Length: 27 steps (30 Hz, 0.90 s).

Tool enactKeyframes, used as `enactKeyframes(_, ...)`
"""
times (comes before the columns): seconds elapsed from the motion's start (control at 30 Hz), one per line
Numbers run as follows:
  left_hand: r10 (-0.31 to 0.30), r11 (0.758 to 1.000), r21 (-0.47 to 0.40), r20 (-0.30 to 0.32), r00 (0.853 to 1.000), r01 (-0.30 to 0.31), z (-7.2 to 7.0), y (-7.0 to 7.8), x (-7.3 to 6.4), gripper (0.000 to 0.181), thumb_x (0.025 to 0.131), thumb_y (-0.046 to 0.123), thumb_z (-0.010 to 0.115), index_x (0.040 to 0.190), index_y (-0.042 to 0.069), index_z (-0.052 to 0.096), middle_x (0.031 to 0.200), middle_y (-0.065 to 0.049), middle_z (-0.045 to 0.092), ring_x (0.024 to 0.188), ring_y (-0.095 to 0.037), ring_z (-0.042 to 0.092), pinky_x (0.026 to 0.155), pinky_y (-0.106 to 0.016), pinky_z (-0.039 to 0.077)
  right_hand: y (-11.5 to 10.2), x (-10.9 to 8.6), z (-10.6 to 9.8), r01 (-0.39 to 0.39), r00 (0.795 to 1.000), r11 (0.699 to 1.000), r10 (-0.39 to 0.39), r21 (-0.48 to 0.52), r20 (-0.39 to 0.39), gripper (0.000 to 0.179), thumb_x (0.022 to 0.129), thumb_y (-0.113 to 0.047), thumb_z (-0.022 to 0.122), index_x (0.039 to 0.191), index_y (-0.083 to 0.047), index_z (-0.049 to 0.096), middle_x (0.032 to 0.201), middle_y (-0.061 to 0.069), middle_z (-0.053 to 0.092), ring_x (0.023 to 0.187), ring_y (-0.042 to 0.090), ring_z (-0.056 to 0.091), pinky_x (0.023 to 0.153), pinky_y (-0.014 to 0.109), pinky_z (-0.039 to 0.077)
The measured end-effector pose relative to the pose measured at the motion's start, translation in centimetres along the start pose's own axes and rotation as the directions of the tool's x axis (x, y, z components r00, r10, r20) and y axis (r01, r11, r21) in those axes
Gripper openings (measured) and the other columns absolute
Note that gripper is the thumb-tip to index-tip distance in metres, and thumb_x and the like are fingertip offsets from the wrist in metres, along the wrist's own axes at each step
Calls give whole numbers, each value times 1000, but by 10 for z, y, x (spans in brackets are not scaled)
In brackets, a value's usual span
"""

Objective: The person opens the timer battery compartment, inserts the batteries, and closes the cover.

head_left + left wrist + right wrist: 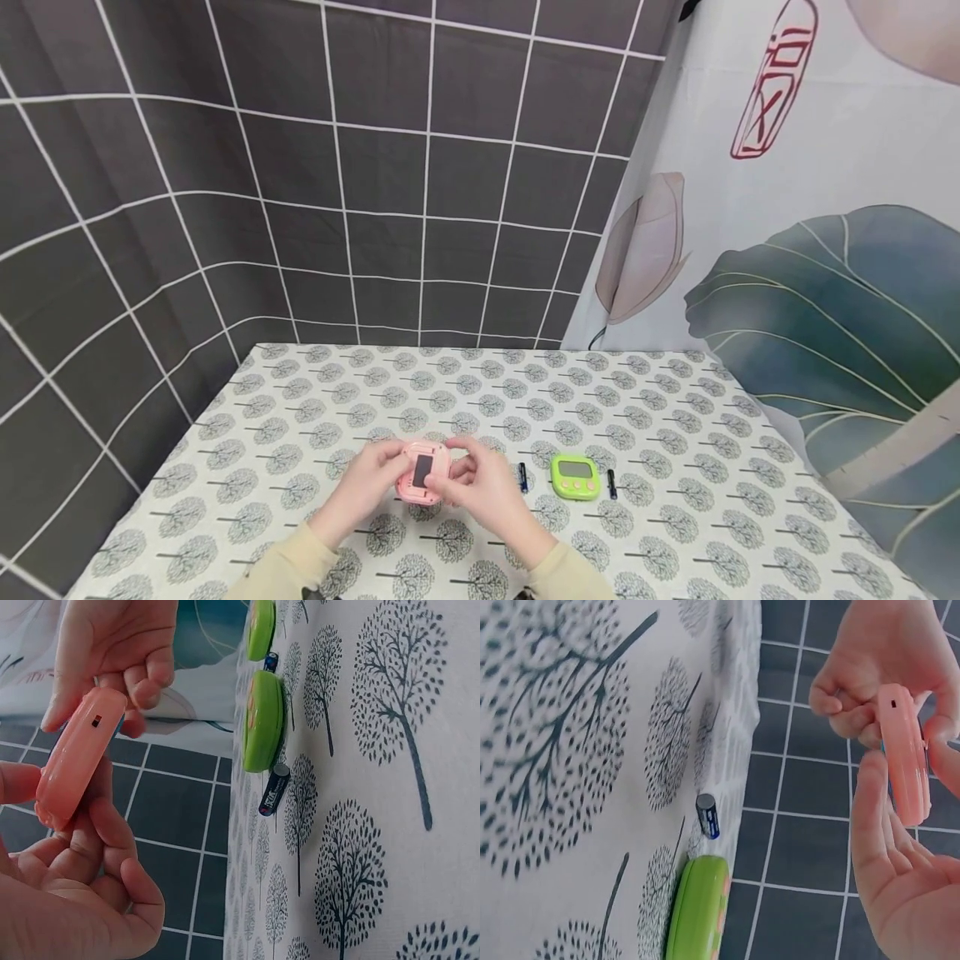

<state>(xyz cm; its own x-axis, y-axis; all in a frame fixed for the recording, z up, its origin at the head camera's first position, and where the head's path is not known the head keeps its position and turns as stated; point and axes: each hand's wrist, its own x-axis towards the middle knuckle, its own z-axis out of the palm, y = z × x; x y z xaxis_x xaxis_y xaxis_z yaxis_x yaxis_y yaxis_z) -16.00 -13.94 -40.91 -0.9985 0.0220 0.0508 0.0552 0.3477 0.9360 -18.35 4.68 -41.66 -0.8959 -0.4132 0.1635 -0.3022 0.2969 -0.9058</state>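
A pink timer [424, 473] is held up between both hands, its side with a dark rectangular panel turned toward the head view. My left hand [372, 477] grips one edge, thumb on the panel side and fingers behind. From the opposite edge my right hand [483, 487] holds it too, with the thumb on the face close to the dark panel and the fingers at the rim and behind. A small slot shows in the timer's rounded side [82, 754] in the left wrist view. What the back fingers touch is partly hidden.
Right of the hands, a green timer [575, 477] with a grey screen and pink buttons lies on the tree-print cloth [420, 400]. One dark battery [522, 477] lies left of it, another battery [612, 483] right. A second green thing [261, 630] shows in the left wrist view.
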Motion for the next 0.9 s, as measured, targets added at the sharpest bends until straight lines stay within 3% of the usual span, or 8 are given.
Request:
enactKeyframes(0.2,26,1000,-13,71,997,-25,-2,0,-2,26,88,12,54,104,-6,65,83,-5,68,74,-12,57,73,-28,49,-1,1,0,-112,989,986,98,121,115,38,84,-24,72,107,4,62,66,9,68,50,16,63,53,40,56)
enactKeyframes(0.33,48,998,-33,103,994,-45,-3,0,-2,29,90,12,53,107,-9,63,84,-10,69,71,-12,59,69,-23,50,0,2,1,-161,979,966,130,201,157,28,85,-21,70,96,4,63,67,14,68,51,16,64,53,35,56)
enactKeyframes(0.53,63,998,-29,74,995,-61,-1,-1,-2,27,91,15,56,103,-8,64,85,-10,70,71,-13,61,67,-23,51,0,2,-1,-202,969,938,149,282,198,29,87,-19,67,97,8,63,74,17,69,58,17,67,57,30,57)
enactKeyframes(0.7,43,999,-11,47,998,-42,1,1,-3,28,91,16,57,103,-8,64,83,-10,70,66,-13,62,62,-22,52,-2,0,-3,-233,961,916,166,327,220,29,89,-17,65,101,9,63,79,20,70,62,19,69,60,29,57)
enactKeyframes(0.9,4,999,48,29,1000,-6,4,1,-4,27,91,18,56,103,-5,66,87,-10,70,71,-13,61,65,-24,51,-3,-1,-3,-247,956,908,171,339,238,28,89,-15,64,101,10,63,79,21,70,61,18,68,60,31,57)
